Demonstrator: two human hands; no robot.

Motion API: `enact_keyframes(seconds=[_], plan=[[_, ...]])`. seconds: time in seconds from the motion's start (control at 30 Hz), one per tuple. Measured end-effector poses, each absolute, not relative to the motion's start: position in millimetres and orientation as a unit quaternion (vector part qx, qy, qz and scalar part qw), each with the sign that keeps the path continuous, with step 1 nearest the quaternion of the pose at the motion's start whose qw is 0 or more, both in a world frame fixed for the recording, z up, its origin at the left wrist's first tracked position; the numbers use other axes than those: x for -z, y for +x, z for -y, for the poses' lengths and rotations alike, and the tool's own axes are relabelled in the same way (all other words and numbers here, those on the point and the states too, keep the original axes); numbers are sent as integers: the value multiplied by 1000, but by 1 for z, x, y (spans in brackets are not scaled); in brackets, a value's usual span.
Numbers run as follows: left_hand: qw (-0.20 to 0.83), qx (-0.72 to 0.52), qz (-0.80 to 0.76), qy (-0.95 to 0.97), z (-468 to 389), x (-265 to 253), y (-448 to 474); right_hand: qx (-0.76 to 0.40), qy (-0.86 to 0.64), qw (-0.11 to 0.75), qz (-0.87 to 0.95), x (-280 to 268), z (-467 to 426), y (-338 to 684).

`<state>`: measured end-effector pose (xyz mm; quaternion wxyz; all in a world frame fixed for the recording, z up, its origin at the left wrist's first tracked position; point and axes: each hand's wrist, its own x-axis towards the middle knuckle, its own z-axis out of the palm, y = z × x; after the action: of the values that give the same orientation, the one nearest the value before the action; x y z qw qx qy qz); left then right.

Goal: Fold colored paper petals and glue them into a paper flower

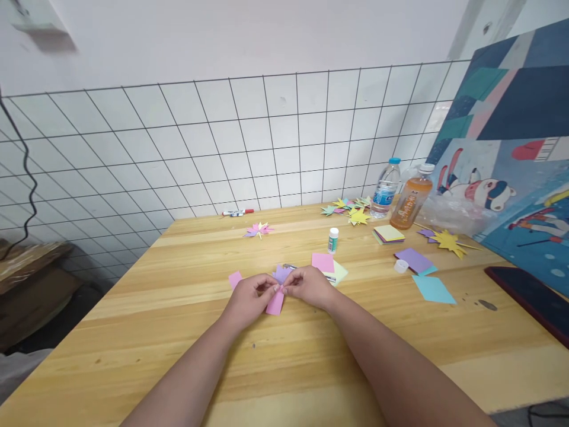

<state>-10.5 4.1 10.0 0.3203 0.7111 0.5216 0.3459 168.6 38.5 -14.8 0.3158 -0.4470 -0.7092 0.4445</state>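
Both hands meet over the middle of the wooden table (pixel 186 332). My left hand (pixel 254 296) pinches the edge of a pink piece of paper (pixel 275 303) between thumb and forefinger. From the other side my right hand (pixel 309 286) pinches the same pink paper. A purple pointed paper piece (pixel 281 273) lies just behind the fingertips, partly covered by them. Left of my left hand is a pink paper scrap (pixel 235 279). Beside my right hand lie a pink square sheet (pixel 322 262) and a pale yellow sheet (pixel 340 273), with a pen (pixel 329 278) partly hidden by the hand.
Behind stand a glue stick (pixel 333 240), a water bottle (pixel 386 191) and an orange drink bottle (pixel 411 200). Paper stars (pixel 358 216) and a paper stack (pixel 389 233) lie at right, near blue paper (pixel 434 289) and a phone-like dark slab (pixel 528 296). Markers (pixel 237 212) rest by the wall.
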Motion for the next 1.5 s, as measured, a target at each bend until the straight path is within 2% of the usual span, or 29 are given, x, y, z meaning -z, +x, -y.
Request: enact_keyframes(seconds=[0.27, 0.7, 1.2, 1.5], plan=[[326, -344, -516, 714, -5, -10, -10, -431, -461, 301, 715, 13, -36, 168], [314, -313, -513, 735, -3, -9, -9, -345, -494, 251, 757, 3, -28, 166], [292, -328, -520, 732, -4, -10, -10, -331, -483, 271, 764, 2, -30, 167], [270, -288, -516, 760, -4, -11, -10, -330, -480, 269, 767, 2, -27, 166]])
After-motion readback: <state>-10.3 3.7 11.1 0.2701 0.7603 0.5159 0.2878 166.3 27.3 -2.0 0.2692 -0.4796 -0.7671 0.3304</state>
